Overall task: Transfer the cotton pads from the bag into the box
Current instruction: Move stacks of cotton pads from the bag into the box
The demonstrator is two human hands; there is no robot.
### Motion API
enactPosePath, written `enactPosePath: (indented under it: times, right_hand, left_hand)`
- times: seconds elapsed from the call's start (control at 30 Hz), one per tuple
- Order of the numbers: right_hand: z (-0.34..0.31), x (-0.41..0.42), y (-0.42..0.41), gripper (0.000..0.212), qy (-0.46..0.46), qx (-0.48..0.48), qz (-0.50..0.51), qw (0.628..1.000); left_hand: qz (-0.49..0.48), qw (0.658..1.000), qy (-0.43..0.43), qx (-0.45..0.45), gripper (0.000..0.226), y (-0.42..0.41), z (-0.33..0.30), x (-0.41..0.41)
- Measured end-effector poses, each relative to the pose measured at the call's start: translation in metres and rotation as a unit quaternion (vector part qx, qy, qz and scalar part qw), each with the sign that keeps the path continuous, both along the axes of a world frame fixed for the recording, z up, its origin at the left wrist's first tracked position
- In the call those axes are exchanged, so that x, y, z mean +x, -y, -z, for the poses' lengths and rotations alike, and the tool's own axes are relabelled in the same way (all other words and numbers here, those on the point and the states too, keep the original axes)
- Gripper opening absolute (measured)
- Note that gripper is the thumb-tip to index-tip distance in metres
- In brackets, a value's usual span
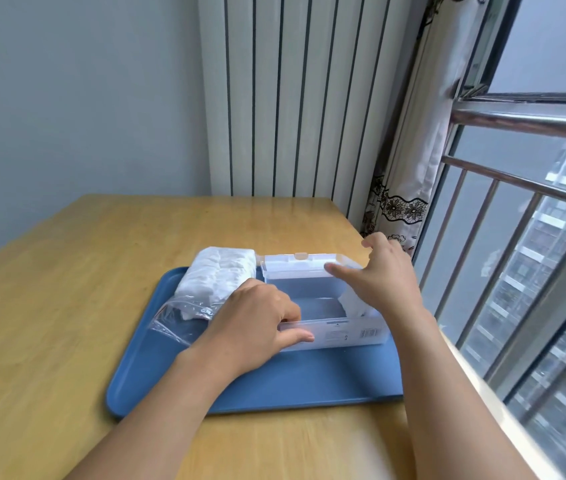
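Bag of cotton pads beside clear box on blue tray; left hand grips the box's near wall, right hand spread over it.

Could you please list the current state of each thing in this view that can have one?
box: lid open, a few white pads at its right end, mostly unfilled
bag: mouth open, lying on the tray, most pads inside it
left hand: grips the box's near wall
right hand: fingers spread over the box's right end, holds nothing
tray: flat on the table
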State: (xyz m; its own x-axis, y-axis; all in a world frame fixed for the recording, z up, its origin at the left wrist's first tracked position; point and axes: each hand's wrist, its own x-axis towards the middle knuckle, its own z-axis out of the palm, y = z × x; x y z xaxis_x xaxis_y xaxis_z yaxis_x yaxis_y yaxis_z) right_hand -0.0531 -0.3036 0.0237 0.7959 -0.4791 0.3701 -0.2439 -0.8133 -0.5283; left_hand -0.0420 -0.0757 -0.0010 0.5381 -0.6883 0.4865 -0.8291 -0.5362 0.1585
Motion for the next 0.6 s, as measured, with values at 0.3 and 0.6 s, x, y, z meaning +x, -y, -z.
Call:
enactPosePath:
  times: [0.3,0.6]
  right_hand:
    - [-0.011,-0.041,-0.106,0.017,0.121,0.089,-0.408,0.9]
    - [0.022,-0.028,-0.151,0.004,0.113,-0.289,-0.266,0.913]
  left_hand:
    - [-0.058,0.949,-0.11,-0.291,0.047,-0.08,-0.055,0.005]
    - [-0.143,0.962,-0.169,-0.162,0.067,-0.117,0.007,0.019]
